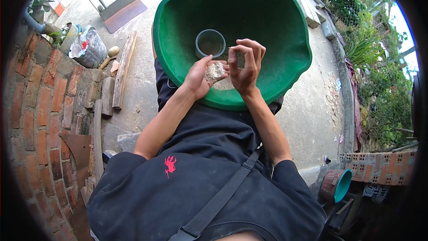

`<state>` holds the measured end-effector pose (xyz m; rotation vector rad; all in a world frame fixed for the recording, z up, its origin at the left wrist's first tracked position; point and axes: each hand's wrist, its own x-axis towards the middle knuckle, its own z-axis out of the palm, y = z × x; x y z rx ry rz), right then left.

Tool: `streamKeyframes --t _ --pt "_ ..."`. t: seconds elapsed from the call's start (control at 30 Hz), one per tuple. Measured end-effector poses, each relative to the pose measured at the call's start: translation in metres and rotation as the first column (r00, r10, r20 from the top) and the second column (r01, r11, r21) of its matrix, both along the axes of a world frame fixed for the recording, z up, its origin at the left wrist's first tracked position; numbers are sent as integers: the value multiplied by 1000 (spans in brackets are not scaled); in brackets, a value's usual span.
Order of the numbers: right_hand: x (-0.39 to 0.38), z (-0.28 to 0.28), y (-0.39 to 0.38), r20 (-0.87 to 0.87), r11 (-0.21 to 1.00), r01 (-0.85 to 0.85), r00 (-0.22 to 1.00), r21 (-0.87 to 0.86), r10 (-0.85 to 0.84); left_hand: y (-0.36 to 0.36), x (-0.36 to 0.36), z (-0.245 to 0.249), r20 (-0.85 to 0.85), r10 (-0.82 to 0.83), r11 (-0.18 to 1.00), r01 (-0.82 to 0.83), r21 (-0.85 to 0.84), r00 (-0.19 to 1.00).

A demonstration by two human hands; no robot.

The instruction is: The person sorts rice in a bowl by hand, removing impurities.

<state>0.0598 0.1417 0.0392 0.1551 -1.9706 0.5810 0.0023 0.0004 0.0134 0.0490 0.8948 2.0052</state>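
A big green plastic basin (276,27) rests against my lap, tipped toward me. Inside it stands a small clear round container (210,43), beside a little pale powder on the basin floor. My left hand (199,76) is cupped palm up over the basin's near rim and holds a whitish crumbly lump (216,71). My right hand (245,64) hovers just to the right of the lump, fingers curled with thumb and forefinger pinched together above it. Whether the pinch holds any crumbs cannot be seen.
A brick wall (40,107) runs along my left, with wooden planks (123,69) and a metal bucket of rubbish (90,47) beside it. A hand trolley (120,11) stands behind. Concrete ground, a fence with plants (379,71) and a teal-lined pot (336,186) lie to the right.
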Motion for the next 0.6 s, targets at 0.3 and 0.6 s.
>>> streamKeyframes --t 0.3,0.6 --pt "5 -8 9 323 997 72 944 -15 -63 1 4 7 23 72 996 -71 -45 997" --pt "16 -11 8 459 986 -59 888 156 -20 1 0 -7 47 118 993 -116 -27 992"
